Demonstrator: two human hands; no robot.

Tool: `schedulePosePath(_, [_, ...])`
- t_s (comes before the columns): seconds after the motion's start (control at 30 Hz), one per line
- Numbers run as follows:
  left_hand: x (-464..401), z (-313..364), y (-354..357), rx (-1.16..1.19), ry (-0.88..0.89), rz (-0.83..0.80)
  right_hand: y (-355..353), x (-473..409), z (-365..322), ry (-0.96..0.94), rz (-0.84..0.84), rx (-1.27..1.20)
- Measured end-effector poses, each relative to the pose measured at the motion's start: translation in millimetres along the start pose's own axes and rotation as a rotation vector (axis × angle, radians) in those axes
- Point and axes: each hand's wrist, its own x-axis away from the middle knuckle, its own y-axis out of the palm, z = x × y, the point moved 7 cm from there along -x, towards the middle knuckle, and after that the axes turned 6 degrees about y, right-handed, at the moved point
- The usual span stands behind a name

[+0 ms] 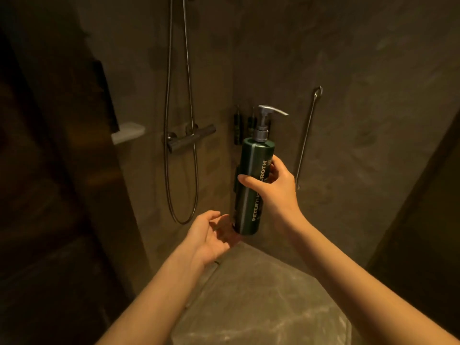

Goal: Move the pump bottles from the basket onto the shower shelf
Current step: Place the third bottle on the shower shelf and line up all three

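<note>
One pump bottle (252,190) is in hand, dark green, upright with a slight lean, held in the air in front of the shower corner. Right hand (272,188) grasps it around the middle, thumb across the front, fingers behind. Left hand (211,236) is slack and cupped, palm up, just under the bottle's base; contact with the base cannot be confirmed because shadow covers that spot.

Hidden or unclear: the thumb covers the middle of the label. Readable white lettering runs up the side: "PETERTH", then a gap, then "ROTH". Smaller print beside it is too blurred to read. The silver pump head (267,120) has its spout pointing right.

Behind the bottle, on the corner wall, two or three small dark bottles (238,129) stand upright in a row; the held bottle hides part of them, their exact number and labels are not legible, and what carries them is too dim to make out. A dark bracket-like shape (236,180) shows at the held bottle's left edge, mostly hidden.

Also visible: shower hose (169,120) looping down, mixer valve (190,138), a pale ledge (128,131) at the left wall, a slim metal bar (307,135) on the right wall. Lighting dim throughout; the left side of the view is nearly black.
</note>
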Motion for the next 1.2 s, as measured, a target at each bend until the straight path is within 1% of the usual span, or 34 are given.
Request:
schedulePosePath(0.1, [-46,37,34,0.036,0.065,0.011,3,-77,1,-0.029,-0.03,0.007])
schedulePosePath(0.17, [-72,54,43,0.069,0.101,0.053,12,-115,5,-0.038,-0.057,0.015])
schedulePosePath(0.43, [-181,120,35,0.167,0.17,0.126,72,-237,47,-0.049,-0.212,-0.036])
schedulePosePath(0.6, [-229,174,21,0.227,0.292,0.189,131,-306,50,-0.089,-0.334,-0.091])
schedulePosePath(0.73, [-244,214,11,0.305,0.394,0.27,176,-348,41,-0.094,-0.506,-0.188])
schedulePosePath(0.9, [-239,250,4,0.386,0.543,0.351,232,-382,31,-0.071,-0.68,-0.294])
schedulePosePath(1.03, [-230,272,5,0.431,0.733,0.43,275,-398,17,-0.096,-0.861,-0.375])
schedulePosePath(1.2, [-218,289,17,0.482,0.968,0.584,313,-411,-13,-0.144,-1.098,-0.455])
